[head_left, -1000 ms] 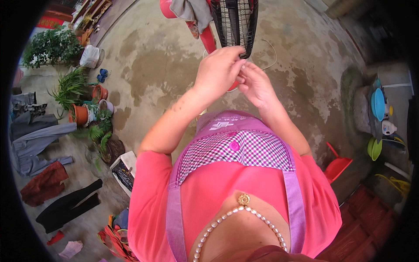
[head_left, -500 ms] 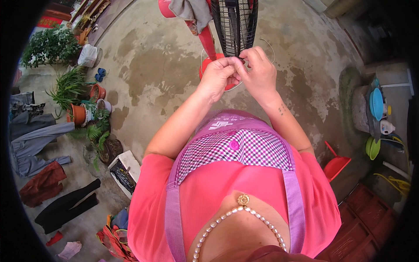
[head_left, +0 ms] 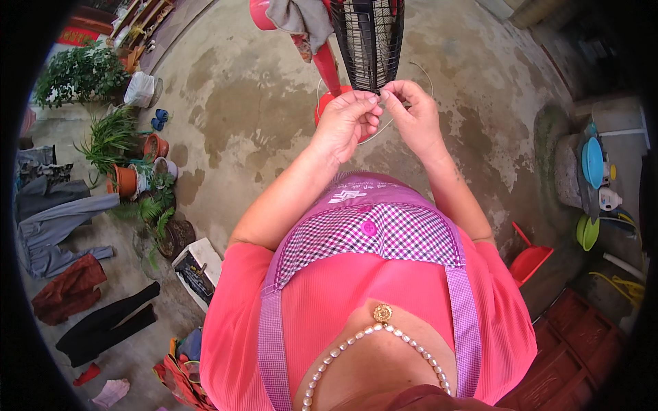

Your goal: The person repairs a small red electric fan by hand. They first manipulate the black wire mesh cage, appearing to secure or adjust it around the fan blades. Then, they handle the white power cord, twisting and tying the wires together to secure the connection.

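A fan with a black wire guard [head_left: 368, 51] stands in front of me, seen edge-on beside its red post [head_left: 327, 67]. My left hand [head_left: 348, 122] is closed in a pinch just under the guard's lower rim, its other fingers curled. Beside it, my right hand [head_left: 415, 118] pinches with thumb and forefinger at the same spot. The two sets of fingertips nearly meet at a small dark bit of the rim. Whatever they grip is too small to make out. Behind my left hand part of the red fan base [head_left: 323, 104] shows.
A grey cloth [head_left: 305, 20] hangs over the fan's red upper part. A pale cord [head_left: 430, 79] curves over the stained concrete floor. Potted plants [head_left: 122, 179] and spread clothes [head_left: 65, 219] lie left. On the right are a red dustpan [head_left: 531, 262] and a blue basin [head_left: 591, 163].
My right hand has shifted slightly right, and its raised forefinger has come down to the thumb. The left hand stays almost in place, its fingertips now a little apart from the right thumb.
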### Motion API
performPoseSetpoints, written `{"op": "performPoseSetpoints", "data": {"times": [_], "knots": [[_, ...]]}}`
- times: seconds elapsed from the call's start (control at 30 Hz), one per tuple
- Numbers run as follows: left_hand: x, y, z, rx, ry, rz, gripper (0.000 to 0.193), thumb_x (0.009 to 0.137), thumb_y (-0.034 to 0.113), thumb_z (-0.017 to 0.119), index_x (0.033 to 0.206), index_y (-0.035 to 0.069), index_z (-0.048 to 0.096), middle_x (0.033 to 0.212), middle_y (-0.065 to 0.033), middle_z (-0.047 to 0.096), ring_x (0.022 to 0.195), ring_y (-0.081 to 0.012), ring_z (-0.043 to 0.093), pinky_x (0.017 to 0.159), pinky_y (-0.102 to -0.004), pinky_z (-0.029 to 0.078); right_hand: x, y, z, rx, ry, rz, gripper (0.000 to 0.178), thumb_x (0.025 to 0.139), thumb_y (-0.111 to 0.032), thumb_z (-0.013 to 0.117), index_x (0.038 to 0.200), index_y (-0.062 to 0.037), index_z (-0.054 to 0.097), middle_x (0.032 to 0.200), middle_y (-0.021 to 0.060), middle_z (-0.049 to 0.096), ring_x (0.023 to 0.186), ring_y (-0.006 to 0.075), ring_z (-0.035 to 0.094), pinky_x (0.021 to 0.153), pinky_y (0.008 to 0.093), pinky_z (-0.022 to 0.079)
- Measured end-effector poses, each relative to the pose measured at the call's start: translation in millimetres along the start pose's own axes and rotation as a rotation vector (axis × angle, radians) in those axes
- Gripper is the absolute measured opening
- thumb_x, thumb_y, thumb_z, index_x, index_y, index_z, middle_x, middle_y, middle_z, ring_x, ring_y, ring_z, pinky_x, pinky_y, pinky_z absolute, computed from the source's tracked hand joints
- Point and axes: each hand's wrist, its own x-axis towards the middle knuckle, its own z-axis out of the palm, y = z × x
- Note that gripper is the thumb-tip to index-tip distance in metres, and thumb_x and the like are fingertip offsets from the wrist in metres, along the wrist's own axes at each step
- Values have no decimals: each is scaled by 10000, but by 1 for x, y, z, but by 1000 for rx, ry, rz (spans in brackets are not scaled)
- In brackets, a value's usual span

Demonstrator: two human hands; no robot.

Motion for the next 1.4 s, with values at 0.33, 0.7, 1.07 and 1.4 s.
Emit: {"op": "performPoseSetpoints", "data": {"times": [0.33,0.7,1.07,1.4], "knots": [[-13,20,23,1151,170,522,63,877,71,600,876,15,627,699,-57,644,597,-157,606,585,-276,506,-6,11,11,1059,-200,626,123,932,-140,588,998,-44,628,879,15,639,750,97,574,707,244,500],[-9,18,19,1545,164,1107,73,855,87,640,887,24,624,790,-93,665,638,-213,632,595,-307,522,-20,13,28,1342,-198,775,161,962,-189,550,1071,-71,568,908,3,580,777,91,544,726,228,469],[-8,0,-8,465,115,189,218,949,76,551,1143,-16,591,916,-65,666,739,-113,626,622,-239,528,-10,1,11,-337,81,-392,167,798,-45,683,952,-70,623,965,94,620,803,238,640,660,321,526],[-3,-4,-1,21,26,39,234,933,48,522,1150,10,599,1033,-71,659,849,-169,637,722,-304,532,10,-7,-2,-561,39,-618,159,774,-52,659,930,-64,633,918,70,657,838,258,651,700,344,547]]}}
